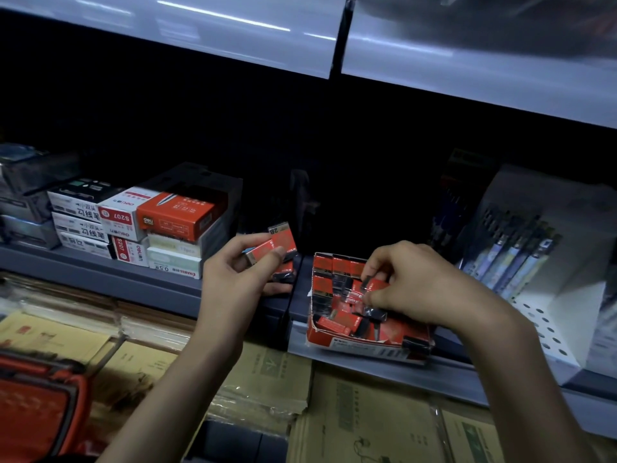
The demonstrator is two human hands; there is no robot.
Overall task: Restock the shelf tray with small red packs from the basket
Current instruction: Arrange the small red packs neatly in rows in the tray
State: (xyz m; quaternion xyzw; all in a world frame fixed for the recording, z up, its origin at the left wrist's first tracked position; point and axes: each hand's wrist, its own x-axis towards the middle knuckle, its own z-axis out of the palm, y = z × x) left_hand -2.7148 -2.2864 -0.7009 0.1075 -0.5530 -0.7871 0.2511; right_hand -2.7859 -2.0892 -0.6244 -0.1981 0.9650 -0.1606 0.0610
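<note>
A red cardboard shelf tray (347, 342) sits at the shelf's front edge, holding several small red and black packs (337, 320). My right hand (410, 282) is over the tray and pinches one small red pack (376, 285) between fingers and thumb. My left hand (233, 279) hovers left of the tray and grips a bundle of small red packs (278, 245), one marked 2B. The red basket (36, 406) is at the lower left, its contents hidden.
Stacked stationery boxes (160, 222) fill the shelf to the left. A white display of pens (521, 259) stands to the right. An upper shelf (467, 61) overhangs. Brown paper packs (360, 422) lie on the lower level.
</note>
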